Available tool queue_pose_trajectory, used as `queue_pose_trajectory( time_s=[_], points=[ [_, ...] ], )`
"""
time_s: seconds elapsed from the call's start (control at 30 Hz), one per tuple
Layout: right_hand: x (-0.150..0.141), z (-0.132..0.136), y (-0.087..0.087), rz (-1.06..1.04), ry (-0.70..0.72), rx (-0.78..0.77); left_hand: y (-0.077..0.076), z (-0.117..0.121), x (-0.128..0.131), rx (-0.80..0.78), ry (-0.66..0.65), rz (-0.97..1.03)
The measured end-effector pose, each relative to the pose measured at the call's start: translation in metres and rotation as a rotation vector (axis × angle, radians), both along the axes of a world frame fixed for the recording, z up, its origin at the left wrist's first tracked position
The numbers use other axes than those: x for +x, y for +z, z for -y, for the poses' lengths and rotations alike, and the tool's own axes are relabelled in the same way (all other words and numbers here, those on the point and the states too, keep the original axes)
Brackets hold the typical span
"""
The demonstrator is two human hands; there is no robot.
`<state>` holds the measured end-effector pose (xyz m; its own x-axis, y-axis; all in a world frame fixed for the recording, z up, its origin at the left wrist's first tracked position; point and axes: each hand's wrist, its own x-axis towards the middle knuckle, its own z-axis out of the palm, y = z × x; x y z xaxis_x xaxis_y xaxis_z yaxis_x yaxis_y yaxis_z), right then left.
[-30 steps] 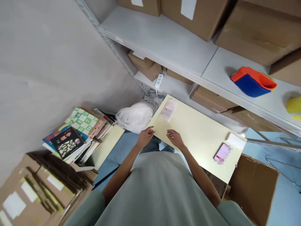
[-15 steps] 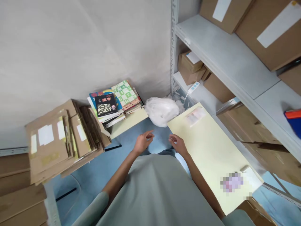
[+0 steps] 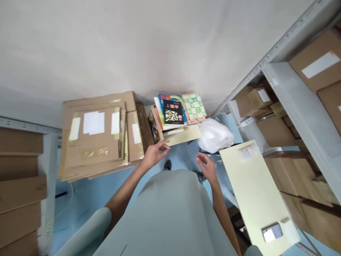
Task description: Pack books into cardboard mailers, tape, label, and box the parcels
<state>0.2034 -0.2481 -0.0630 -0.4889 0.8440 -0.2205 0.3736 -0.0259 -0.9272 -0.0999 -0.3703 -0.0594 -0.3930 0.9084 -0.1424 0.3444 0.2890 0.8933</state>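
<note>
My left hand [image 3: 155,154] is in the air near the front edge of a small cream table [image 3: 183,136], its thumb and fingers apart and nothing between them. A black puzzle book [image 3: 172,113] lies on a pile of books on that table, beyond both hands. Beside it is a green-and-white checked number book [image 3: 194,108]. My right hand [image 3: 207,168], also empty with fingers loosely bent and apart, hovers in front of a white plastic bag [image 3: 215,136]. Neither hand touches anything.
Flattened cardboard boxes [image 3: 101,142] are stacked to the left. On the right a cream tabletop [image 3: 255,181] carries a phone [image 3: 272,233]. Grey shelving [image 3: 301,92] with cartons and a white power strip [image 3: 246,122] stands beyond it. A pale wall [image 3: 133,46] closes the far side.
My view has swung left, so the books and cardboard appear further right. I now stand upright, with a shoe and the floor showing below me. Both hands stay empty.
</note>
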Motion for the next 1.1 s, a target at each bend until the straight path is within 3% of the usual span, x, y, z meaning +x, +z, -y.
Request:
queue_pose_trajectory(
  time_s=[0.17, 0.3, 0.43, 0.6, 0.77, 0.97, 1.1],
  points=[
    [-0.061, 0.023, 0.020, 0.006, 0.107, 0.009, -0.001, 0.076, -0.082, -0.043, 0.184, -0.048],
    [-0.096, 0.031, 0.029, 0.036, 0.201, 0.043, -0.013, 0.141, -0.142, -0.270, 0.286, -0.381],
    [-0.123, 0.037, 0.036, 0.043, 0.271, 0.052, -0.030, 0.186, -0.176, -0.410, 0.066, -0.574],
    [-0.146, 0.048, 0.045, 0.063, 0.330, 0.055, -0.048, 0.198, -0.181, -0.446, -0.026, -0.638],
    [-0.154, 0.056, 0.052, 0.105, 0.374, 0.071, -0.052, 0.202, -0.183, -0.385, -0.041, -0.616],
    [-0.156, 0.061, 0.057, 0.098, 0.439, 0.059, -0.043, 0.210, -0.187, -0.331, -0.094, -0.586],
    [-0.156, 0.063, 0.060, 0.083, 0.449, 0.064, -0.022, 0.212, -0.191, -0.282, -0.011, -0.596]
  ],
)
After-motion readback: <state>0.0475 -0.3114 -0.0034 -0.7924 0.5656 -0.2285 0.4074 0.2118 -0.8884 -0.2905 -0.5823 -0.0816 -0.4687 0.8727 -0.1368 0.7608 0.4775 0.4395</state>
